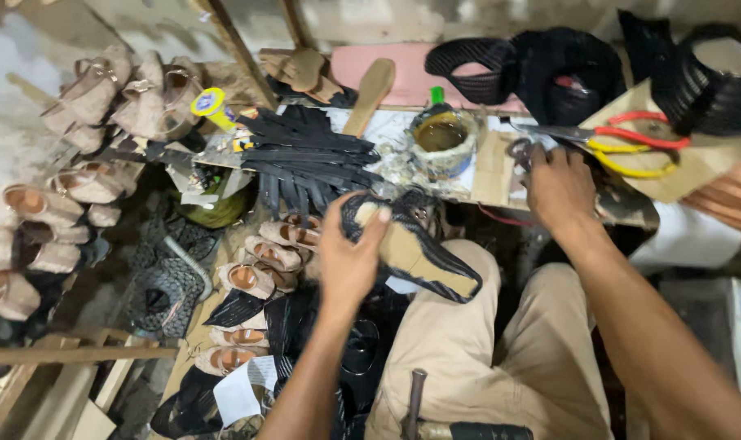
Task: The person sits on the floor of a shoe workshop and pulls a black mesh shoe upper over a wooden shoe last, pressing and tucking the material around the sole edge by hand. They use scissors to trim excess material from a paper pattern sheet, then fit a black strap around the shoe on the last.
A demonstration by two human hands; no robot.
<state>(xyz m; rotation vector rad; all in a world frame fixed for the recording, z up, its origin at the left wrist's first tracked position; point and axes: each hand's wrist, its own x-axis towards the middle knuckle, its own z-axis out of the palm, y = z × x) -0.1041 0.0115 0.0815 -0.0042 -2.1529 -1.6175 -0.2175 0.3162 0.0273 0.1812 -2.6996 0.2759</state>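
The glue pot (441, 140) on the bench holds yellow-brown paste, while my left hand (350, 257) clasps a black-edged sandal sole (411, 248) above my knee and my right hand (560, 189) reaches forward, fingers curled onto dark scraps (521, 152).

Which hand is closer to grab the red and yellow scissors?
The right hand. It rests on the bench just beside the scissors and looks empty. The left hand is farther away and already holds a tan sandal sole with black straps.
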